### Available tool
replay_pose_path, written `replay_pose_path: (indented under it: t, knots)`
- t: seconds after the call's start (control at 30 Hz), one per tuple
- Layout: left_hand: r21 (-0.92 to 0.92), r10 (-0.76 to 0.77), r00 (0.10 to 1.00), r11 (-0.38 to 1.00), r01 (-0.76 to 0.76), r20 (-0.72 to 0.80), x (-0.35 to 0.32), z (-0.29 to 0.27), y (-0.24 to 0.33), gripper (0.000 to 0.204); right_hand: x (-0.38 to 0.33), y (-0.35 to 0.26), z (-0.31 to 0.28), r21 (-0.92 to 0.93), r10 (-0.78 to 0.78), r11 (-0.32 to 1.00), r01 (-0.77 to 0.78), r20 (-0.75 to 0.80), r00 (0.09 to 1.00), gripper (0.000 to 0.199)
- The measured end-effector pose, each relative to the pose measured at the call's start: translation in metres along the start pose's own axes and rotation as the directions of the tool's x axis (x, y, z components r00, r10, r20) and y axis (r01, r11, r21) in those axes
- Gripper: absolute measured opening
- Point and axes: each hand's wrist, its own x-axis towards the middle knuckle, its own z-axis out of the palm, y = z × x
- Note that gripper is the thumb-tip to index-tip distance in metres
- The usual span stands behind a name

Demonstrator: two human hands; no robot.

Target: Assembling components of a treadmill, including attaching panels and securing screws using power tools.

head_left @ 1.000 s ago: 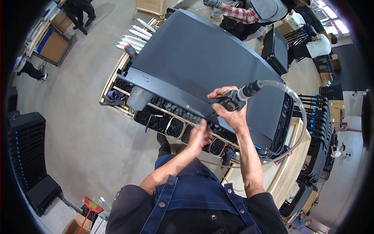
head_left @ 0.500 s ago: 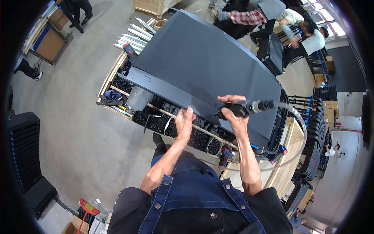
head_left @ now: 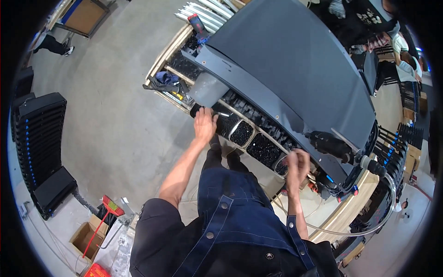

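While the right hand (head_left: pixel 298 170) curls, the tool (head_left: pixel 328 145) lies forward-right.

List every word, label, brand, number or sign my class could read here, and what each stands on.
None can be read.
Pale round mark on the dark shirt: too small to read.
Black tool over the grey panel: no lettering legible.
Red-and-dark power drill: too small to read.

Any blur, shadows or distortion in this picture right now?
Head view: fisheye bending toward a dark rim; head view: right hand slightly smeared, left hand crisper; head view: soft shadow on the dark gray panel beside the black tool.
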Motion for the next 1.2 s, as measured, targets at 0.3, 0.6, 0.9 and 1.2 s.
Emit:
replay_pose_path:
  t: [0.3,0.6,0.9,1.2]
  knots:
    - [-0.047,0.230,0.917,0.973,-0.227,0.325,0.031,0.037,-0.057,0.037,0.040,0.122,0.118,-0.090,0.292,0.957,-0.277,0.313,0.904,0.015]
    - [-0.516,0.082,0.884,0.835,0.192,0.461,0.002,-0.034,-0.012,0.033,0.065,0.161,0.164,-0.265,0.213,0.956,-0.124,0.336,0.917,0.020]
    - [-0.606,0.102,0.924,0.780,0.156,0.369,-0.038,-0.094,0.058,0.029,0.021,-0.011,0.140,-0.019,-0.237,0.958,0.288,0.518,0.822,0.033]
    - [-0.759,0.288,0.920,0.651,0.017,0.267,-0.070,-0.137,0.133,0.030,-0.004,-0.047,0.079,0.004,-0.500,0.848,0.530,0.338,0.797,0.021]
